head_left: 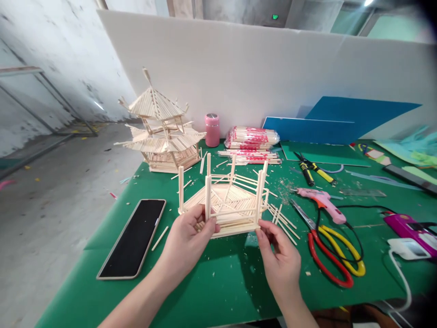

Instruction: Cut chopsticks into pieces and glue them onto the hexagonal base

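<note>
A wooden stick frame (235, 200) with a flat slatted floor, upright posts and low rails is in front of me, above the green table (218, 291). My left hand (189, 234) grips its near left edge, thumb and fingers closed round the base of a front post. At the near right corner, my right hand (278, 255) pinches the frame's bottom edge below another post. Behind it on the left stands a tiered stick pagoda (160, 132) with slatted roofs. Loose sticks (285, 223) lie right of the frame.
A phone (134, 239) lies to the left. On the right are red-and-yellow scissors (327, 255), a pink glue gun (322, 202) with its cord, and yellow-black pliers (316, 168). Further back stand a pink bottle (212, 130), wrapped stick bundles (252, 138) and blue boards (314, 130).
</note>
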A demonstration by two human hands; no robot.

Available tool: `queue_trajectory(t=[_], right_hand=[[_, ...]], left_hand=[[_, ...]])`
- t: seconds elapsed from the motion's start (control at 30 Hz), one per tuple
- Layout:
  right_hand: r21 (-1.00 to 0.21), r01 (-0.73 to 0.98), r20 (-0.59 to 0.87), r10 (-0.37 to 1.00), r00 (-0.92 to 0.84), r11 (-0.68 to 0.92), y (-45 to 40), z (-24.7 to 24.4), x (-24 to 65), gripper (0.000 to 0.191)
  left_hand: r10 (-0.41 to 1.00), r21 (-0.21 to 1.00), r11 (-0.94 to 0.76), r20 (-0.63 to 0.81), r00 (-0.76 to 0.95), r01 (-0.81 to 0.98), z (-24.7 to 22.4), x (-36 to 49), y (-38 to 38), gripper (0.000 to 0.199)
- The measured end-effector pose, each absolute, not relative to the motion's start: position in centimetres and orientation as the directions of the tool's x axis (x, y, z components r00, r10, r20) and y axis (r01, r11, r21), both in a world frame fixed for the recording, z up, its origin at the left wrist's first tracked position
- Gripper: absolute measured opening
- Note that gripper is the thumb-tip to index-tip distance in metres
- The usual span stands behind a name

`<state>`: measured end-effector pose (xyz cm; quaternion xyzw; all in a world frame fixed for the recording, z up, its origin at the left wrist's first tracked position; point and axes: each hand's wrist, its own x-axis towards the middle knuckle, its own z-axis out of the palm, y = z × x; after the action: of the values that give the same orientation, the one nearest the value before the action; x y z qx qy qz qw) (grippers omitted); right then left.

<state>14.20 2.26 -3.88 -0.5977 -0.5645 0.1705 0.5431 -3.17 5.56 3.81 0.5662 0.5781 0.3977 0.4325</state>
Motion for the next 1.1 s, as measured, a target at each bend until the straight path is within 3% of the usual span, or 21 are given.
queue_trajectory(t=[1.1], right_hand=[[-0.883,0.422,0.366,0.864,0.346,0.205,2.27,-4.15,13.74,0.018]], left_hand=[[1.0,0.957,0.005,-0.011,0.018,0.292,3.33,-3.4,5.44,0.01]])
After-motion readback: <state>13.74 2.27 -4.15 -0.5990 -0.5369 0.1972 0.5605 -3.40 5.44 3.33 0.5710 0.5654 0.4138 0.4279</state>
